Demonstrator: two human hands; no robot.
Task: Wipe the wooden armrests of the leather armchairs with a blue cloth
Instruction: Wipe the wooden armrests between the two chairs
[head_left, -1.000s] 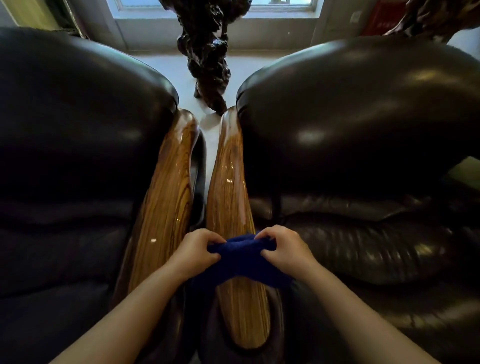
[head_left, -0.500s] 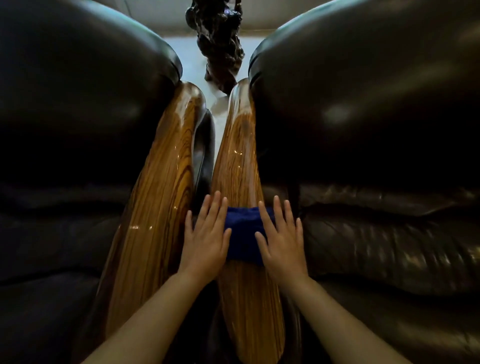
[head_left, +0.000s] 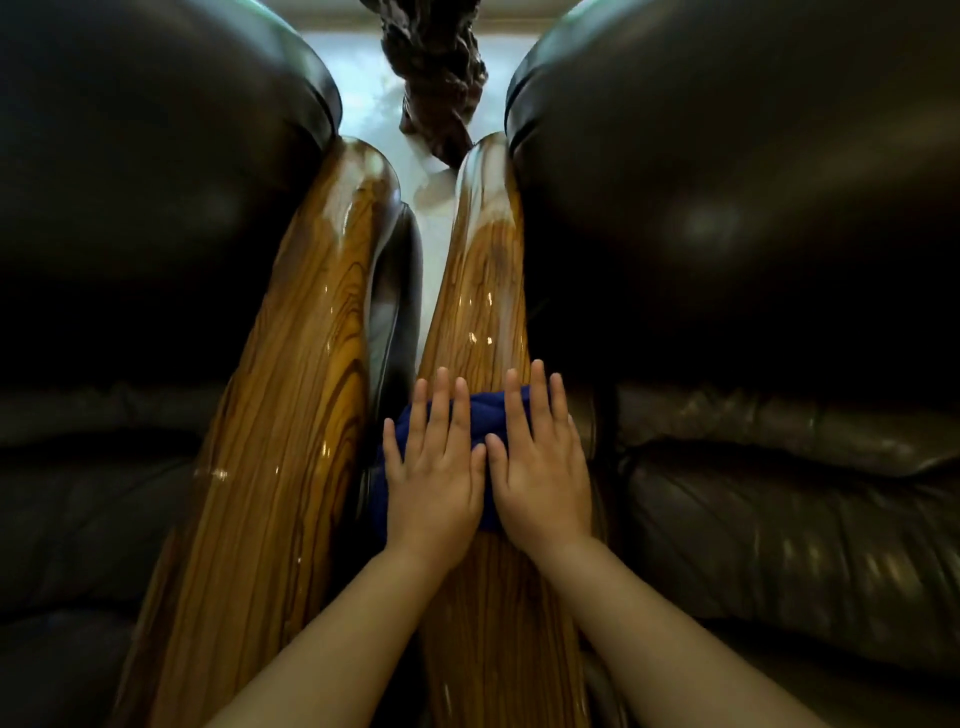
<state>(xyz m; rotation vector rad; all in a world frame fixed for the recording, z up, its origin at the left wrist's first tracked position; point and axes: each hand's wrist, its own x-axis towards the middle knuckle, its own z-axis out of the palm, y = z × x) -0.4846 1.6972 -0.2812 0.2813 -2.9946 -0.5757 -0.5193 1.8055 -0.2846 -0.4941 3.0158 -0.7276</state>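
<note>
Two wooden armrests (head_left: 483, 291), boldly striped in the grain, carry a glossy lacquer that catches the light. The armchairs (head_left: 727, 208) beside them are dark, smooth leather with a soft sheen, creased at the seat cushions. A matt, fuzzy blue cloth (head_left: 488, 410) lies across the right-hand armrest.

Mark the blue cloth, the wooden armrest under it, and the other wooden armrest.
blue cloth (head_left: 480, 415): head view, bunched fold showing between the two hands.
right chair's wooden armrest (head_left: 478, 291): head view, glossy top beyond the fingers.
left chair's wooden armrest (head_left: 301, 374): head view, middle of its grained top.
</note>
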